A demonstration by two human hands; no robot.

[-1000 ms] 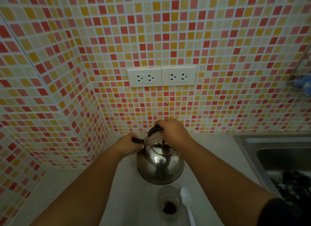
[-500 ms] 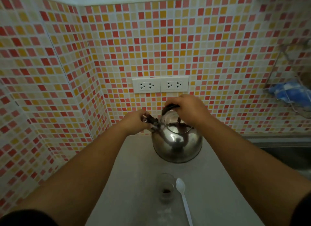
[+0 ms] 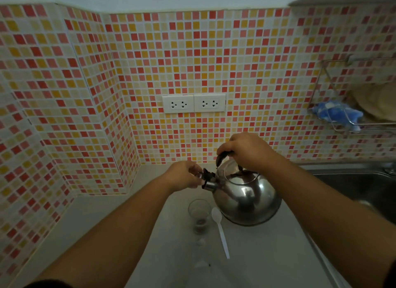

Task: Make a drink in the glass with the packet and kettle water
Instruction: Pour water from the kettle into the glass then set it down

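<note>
A shiny steel kettle [image 3: 246, 199] hangs just above the counter, held by its black top handle in my right hand [image 3: 246, 151]. My left hand [image 3: 184, 175] pinches the black cap on the kettle's spout, which points left. Below the spout stands a small clear glass [image 3: 199, 212] with dark powder at its bottom. A white plastic spoon [image 3: 220, 232] lies on the counter to the right of the glass, partly under the kettle. No packet is in view.
The pale counter [image 3: 257, 255] runs between a tiled corner wall on the left and a steel sink [image 3: 353, 184] on the right. Two white sockets [image 3: 194, 103] sit on the back wall. A wire rack [image 3: 351, 120] with a blue cloth hangs at upper right.
The kettle has been lifted and carried right and nearer, above the spoon beside the glass. My left hand stayed on the spout cap. The view has tilted up.
</note>
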